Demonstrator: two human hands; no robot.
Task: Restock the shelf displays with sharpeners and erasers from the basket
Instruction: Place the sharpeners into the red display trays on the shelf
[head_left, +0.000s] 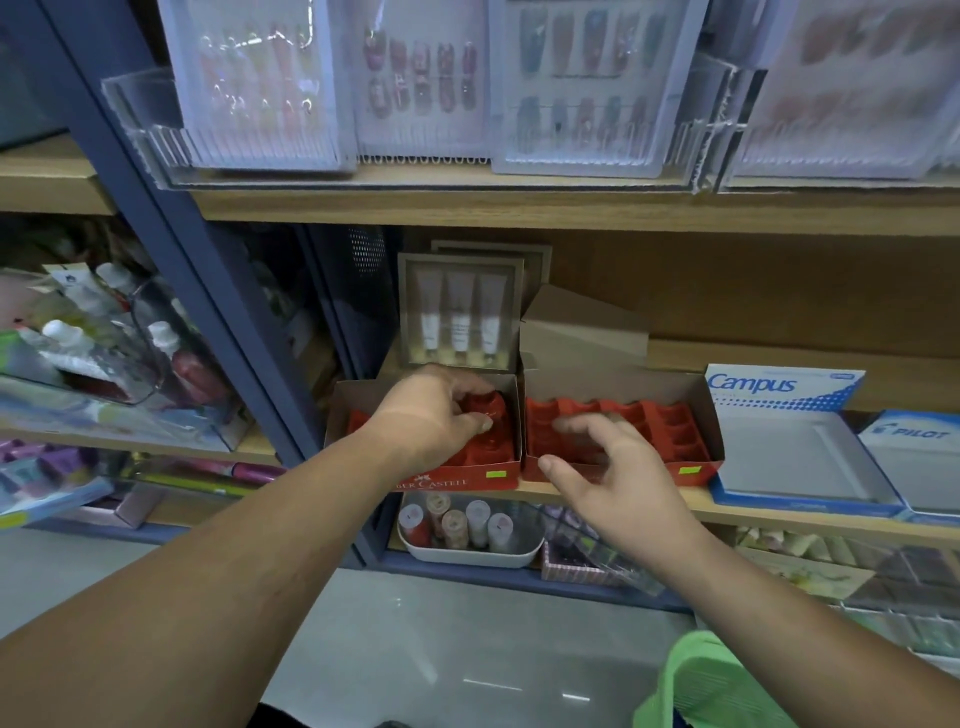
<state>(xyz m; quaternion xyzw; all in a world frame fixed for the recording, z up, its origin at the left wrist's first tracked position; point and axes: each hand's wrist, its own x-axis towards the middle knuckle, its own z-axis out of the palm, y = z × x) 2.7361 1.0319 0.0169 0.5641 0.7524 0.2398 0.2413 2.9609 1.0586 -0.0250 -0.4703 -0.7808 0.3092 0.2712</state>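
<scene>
Left fingers (470, 388) pinch a red sharpener (487, 406) inside the display box (457, 480).

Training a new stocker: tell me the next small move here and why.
Probably seat the red plastic sharpener that the left hand grips into an empty slot of the left red cardboard display box; the right hand is empty.
</scene>
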